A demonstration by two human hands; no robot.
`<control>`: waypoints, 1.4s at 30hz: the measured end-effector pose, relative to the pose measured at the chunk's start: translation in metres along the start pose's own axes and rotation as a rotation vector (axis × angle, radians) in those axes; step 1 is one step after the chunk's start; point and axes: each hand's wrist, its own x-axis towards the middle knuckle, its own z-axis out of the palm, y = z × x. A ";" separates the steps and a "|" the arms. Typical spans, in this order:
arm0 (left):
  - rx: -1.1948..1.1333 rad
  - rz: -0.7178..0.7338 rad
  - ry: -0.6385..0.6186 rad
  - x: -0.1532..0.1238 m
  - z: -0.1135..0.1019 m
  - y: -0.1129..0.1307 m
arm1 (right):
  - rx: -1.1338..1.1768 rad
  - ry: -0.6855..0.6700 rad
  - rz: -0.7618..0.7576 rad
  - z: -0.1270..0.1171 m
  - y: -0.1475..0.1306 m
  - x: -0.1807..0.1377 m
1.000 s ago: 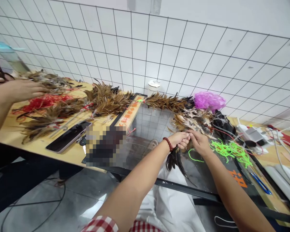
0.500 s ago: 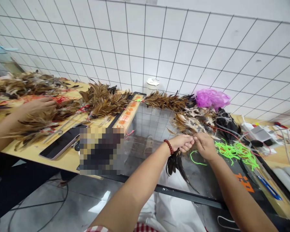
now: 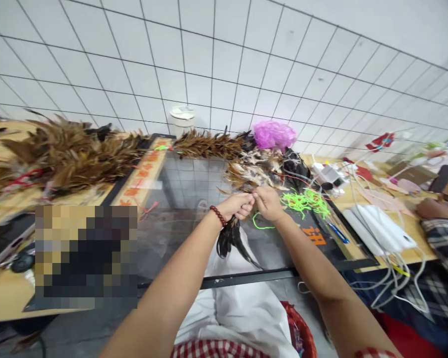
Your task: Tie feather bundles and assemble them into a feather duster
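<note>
My left hand (image 3: pixel 238 205), with a red bead bracelet on its wrist, is closed around a bunch of dark feathers (image 3: pixel 229 240) that hang down below it over the glass tabletop (image 3: pixel 179 199). My right hand (image 3: pixel 268 203) is pinched right against the left, fingers closed on the top of the bunch. A neon green cord (image 3: pixel 263 224) trails from under the right hand toward a heap of green cords (image 3: pixel 306 201). What the right fingers pinch is hidden.
Brown feather bundles (image 3: pixel 67 156) cover the wooden table at left; more feathers (image 3: pixel 246 171) and a pink plastic bag (image 3: pixel 274 135) lie behind my hands. A white cup (image 3: pixel 181 119) stands by the tiled wall. Another person's sleeve and hand (image 3: pixel 438 219) rest at right among white cables.
The camera has swung right, so the other person's arm at left is out of view and a person at right has appeared. My hands stay together on the feather bunch.
</note>
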 end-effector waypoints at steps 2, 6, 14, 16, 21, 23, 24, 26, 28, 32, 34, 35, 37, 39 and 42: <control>-0.023 -0.007 0.018 0.001 0.000 -0.001 | 0.024 -0.001 -0.003 0.001 0.000 -0.001; -0.057 -0.041 -0.026 -0.002 0.003 -0.004 | 0.042 0.017 -0.020 0.004 0.002 -0.007; -0.163 -0.030 -0.100 0.002 -0.005 -0.007 | 0.087 0.067 -0.077 0.008 0.004 -0.009; -0.177 -0.029 -0.111 0.002 -0.005 -0.008 | 0.091 0.063 -0.077 0.009 0.005 -0.010; -0.196 -0.032 -0.141 0.005 -0.006 -0.010 | 0.141 0.048 -0.060 0.010 0.009 -0.013; -0.189 -0.045 -0.155 0.006 -0.008 -0.009 | 0.155 0.049 -0.058 0.010 0.009 -0.013; -0.183 -0.048 -0.160 0.006 -0.008 -0.009 | 0.160 0.052 -0.057 0.010 0.009 -0.013; -0.158 -0.054 -0.163 0.005 -0.009 -0.008 | 0.165 0.059 -0.055 0.009 0.007 -0.013; -0.103 -0.057 -0.157 0.004 -0.008 -0.006 | 0.169 0.057 -0.049 0.008 0.005 -0.011; 0.346 -0.021 0.012 -0.003 0.004 0.004 | 0.209 0.020 -0.029 0.008 0.004 -0.010; 0.810 0.020 0.257 -0.016 0.015 0.017 | 0.246 0.024 0.012 0.009 0.005 -0.011; 0.907 0.033 0.318 -0.026 0.021 0.026 | 0.259 0.034 0.042 0.009 0.006 -0.012; 1.171 0.161 0.490 -0.057 0.025 0.051 | 0.271 0.056 0.104 0.012 0.008 -0.014; 1.336 0.291 0.580 -0.103 0.016 0.078 | 0.272 0.072 0.151 0.014 0.010 -0.015; 1.216 0.336 0.779 -0.193 -0.033 0.113 | 0.273 0.079 0.168 0.015 0.011 -0.016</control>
